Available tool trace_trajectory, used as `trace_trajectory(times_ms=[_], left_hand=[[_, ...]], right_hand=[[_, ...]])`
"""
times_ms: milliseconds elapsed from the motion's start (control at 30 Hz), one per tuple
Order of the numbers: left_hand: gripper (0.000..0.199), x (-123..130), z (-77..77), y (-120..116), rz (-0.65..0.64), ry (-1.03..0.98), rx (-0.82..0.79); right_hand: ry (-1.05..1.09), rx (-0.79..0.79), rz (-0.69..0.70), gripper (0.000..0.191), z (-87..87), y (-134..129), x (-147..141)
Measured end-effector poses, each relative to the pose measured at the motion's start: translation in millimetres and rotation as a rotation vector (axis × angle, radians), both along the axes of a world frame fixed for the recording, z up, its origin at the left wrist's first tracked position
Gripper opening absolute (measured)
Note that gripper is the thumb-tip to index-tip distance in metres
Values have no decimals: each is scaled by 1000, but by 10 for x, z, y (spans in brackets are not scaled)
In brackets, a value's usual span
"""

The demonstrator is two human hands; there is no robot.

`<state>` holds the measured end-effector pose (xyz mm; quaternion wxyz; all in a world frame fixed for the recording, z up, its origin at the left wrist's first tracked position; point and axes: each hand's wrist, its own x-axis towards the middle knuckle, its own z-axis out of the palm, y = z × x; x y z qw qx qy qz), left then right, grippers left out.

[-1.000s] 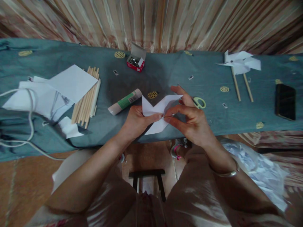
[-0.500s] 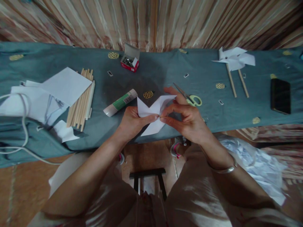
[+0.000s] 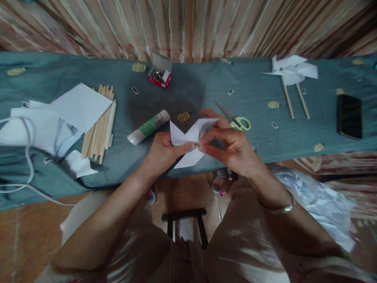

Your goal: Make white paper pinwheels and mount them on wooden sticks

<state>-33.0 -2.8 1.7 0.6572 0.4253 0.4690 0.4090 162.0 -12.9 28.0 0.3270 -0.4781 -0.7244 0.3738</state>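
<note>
Moved: my right hand (image 3: 235,147), baring the blades of the scissors (image 3: 235,119). Held: folded paper (image 3: 191,135), left of scissors, centre pinched with left hand (image 3: 163,152); likely light, crease-prone (best gripped there).

Scissors (image 3: 235,119) now show blades and handles; a second ago right hand (image 3: 238,148) mostly hid the blades. Its upper fingers (image 3: 209,113) sit farther left, clear of them. View shifts: counter (image 3: 188,94) items, phone (image 3: 349,116) included, appear farther left.
</note>
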Motion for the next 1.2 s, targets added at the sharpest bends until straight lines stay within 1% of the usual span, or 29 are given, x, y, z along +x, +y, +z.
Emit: trace_trajectory(times_ms=[233,333,533,667,933,1033,1100,1167,1200], left_hand=[[25,-11,-7,-2,-13,24,2],[25,-13,-10,-2,-11,24,-3],[25,-15,-21,-12,-2,-17,-4],[28,-15,-12,-16,-5,-21,-28],[30,-23,5,-7,-24,-15,12],[31,-39,-13,0,-25,10,22],[32,-49,-25,7,-21,11,27],[32,-55,-31,14,-15,-13,30],[31,-57,-31,17,-14,-27,29]], right_hand=[[78,-14,11,6,-31,4,-4],[86,-28,1,9,-52,4,-2],[118,-39,-10,9,-68,6,-9],[119,-66,1,9,-72,13,-18],[232,-92,-49,10,-152,13,-63],[301,-108,-105,12,-189,7,-87],[322,-106,-183,17,-216,1,-101],[324,-96,-272,25,-241,0,-111],[316,-99,-287,32,-250,2,-114]])
